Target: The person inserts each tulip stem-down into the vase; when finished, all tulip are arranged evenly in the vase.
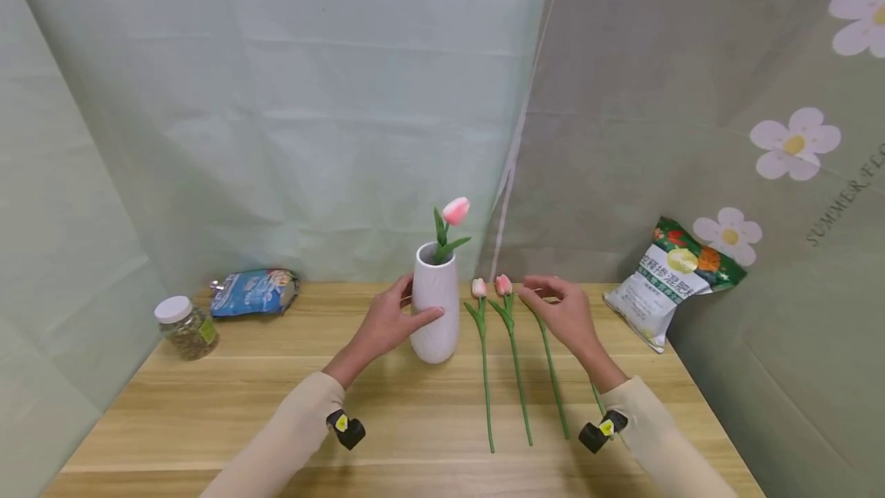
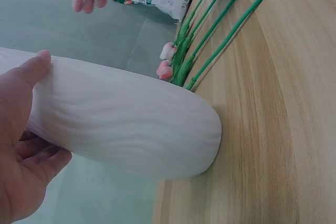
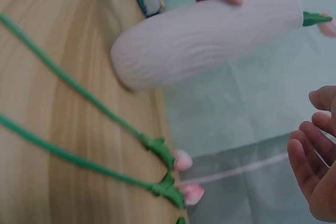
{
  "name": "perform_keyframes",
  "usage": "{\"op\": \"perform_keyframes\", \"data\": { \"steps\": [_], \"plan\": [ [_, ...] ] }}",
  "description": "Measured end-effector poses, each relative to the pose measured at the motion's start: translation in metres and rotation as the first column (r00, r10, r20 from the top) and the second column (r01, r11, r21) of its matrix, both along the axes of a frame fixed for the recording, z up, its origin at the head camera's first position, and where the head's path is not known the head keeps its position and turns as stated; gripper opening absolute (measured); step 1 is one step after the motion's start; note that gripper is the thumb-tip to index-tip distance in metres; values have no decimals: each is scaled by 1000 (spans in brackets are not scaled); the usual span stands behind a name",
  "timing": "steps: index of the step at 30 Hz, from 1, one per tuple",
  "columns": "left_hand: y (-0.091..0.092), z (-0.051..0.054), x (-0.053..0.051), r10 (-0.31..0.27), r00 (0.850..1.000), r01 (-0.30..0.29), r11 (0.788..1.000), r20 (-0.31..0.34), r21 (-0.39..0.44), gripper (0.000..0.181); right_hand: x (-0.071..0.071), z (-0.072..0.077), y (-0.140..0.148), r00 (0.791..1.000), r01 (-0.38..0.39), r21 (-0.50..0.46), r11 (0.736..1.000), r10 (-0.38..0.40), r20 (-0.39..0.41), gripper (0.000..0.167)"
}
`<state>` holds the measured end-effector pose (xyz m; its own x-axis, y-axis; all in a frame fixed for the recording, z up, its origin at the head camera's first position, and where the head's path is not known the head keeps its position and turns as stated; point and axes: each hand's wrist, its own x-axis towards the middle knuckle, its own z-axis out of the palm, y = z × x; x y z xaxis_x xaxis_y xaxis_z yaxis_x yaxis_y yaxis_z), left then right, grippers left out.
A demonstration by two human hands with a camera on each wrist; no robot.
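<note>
A white ribbed vase (image 1: 435, 313) stands upright on the table with one pink tulip (image 1: 456, 211) in it. My left hand (image 1: 394, 321) grips the vase's side, thumb in front and fingers behind; the left wrist view shows this hand (image 2: 26, 129) around the upper part. To the right, several tulips lie side by side, stems toward me, including a pale one (image 1: 480, 287) and a pinker one (image 1: 504, 285). Over the right-hand stems hovers my right hand (image 1: 563, 313), hiding their heads. In the right wrist view its fingers (image 3: 310, 156) are loosely bent with nothing between them.
A lidded jar (image 1: 187, 329) and a blue packet (image 1: 254, 293) are at the table's back left. At the back right a green and white bag (image 1: 671, 283) leans against the fabric wall (image 1: 622, 137). Curtain-like fabric surrounds the wooden table (image 1: 242, 406).
</note>
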<state>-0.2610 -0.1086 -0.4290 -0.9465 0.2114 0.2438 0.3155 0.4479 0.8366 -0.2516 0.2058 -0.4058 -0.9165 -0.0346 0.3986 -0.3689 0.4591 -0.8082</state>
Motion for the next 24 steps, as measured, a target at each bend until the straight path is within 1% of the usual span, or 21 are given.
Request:
{"op": "perform_keyframes", "data": {
  "steps": [2, 4, 7, 14, 17, 20, 24],
  "plan": [
    [0, 0, 0, -1, 1000, 1, 1000, 2, 5, 82, -7, -15, 9, 1000, 29, 2, 1000, -29, -11, 31],
    [0, 1, 0, -4, 1000, 4, 1000, 4, 8, 82, -6, -21, 14, 999, 53, 3, 999, -53, -12, 31],
    [0, 1, 1, -9, 1000, 9, 1000, 0, 19, 82, -4, -29, 22, 996, 91, 9, 996, -91, 10, 32],
    [0, -1, 1, -13, 1000, 13, 1000, -8, 16, 82, 5, -46, 39, 984, 173, 74, 982, -177, 38, 31],
    [0, -1, 1, -9, 1000, 9, 1000, -7, 14, 82, 8, -53, 46, 975, 211, 94, 973, -217, 54, 32],
    [1, 0, 1, -3, 1000, 3, 1000, -11, 9, 83, 9, -61, 54, 966, 241, 101, 965, -249, 75, 36],
    [1, 0, 1, 3, 1000, -3, 1000, -14, 1, 83, 12, -70, 65, 953, 275, 108, 955, -286, 98, 37]
  ]
}}
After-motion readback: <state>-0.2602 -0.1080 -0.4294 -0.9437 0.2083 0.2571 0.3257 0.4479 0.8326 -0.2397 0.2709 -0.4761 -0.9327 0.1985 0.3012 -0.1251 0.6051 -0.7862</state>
